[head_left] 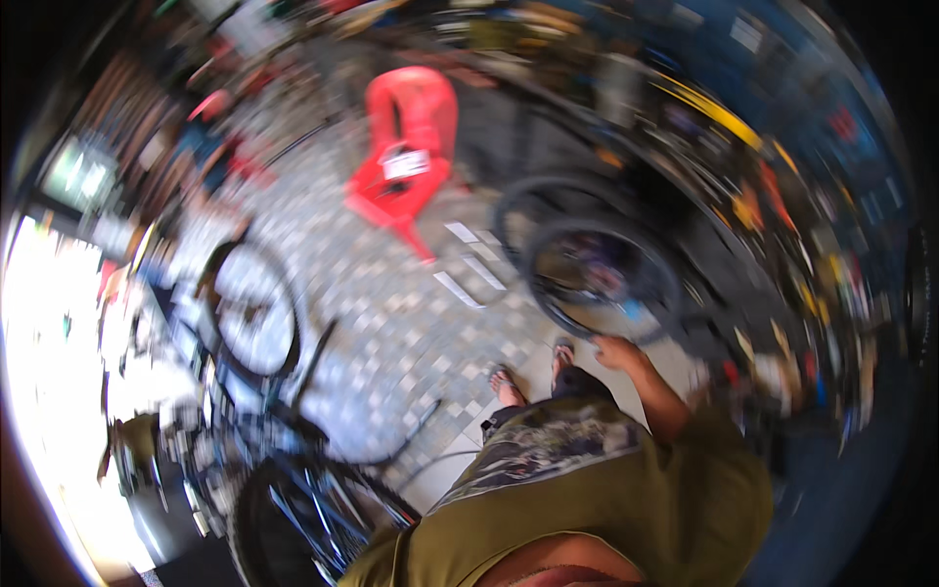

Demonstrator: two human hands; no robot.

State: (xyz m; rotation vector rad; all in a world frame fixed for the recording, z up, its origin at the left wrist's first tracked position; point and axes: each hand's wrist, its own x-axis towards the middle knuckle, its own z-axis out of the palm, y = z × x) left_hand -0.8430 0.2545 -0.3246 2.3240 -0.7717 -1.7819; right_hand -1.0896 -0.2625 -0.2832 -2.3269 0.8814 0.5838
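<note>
Bike wheel (535, 279) by second wheel (502, 220), red thing (433, 127) on tiles (381, 284), bike (266, 370) at left. Right hand (616, 353) at wheel's edge; can't tell how open. Left hand unseen.

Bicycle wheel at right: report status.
Right hand at edge of bicycle wheel, grip unclear. Left hand out of view. Second wheel behind. White strips on floor, left.

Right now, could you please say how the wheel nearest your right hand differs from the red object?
The wheel is dark; the red object is bright. The wheel is round, while the red object is long and tapers at its near end. The wheel is close to the right hand; the red object is farther off. Both look blurred.
</note>
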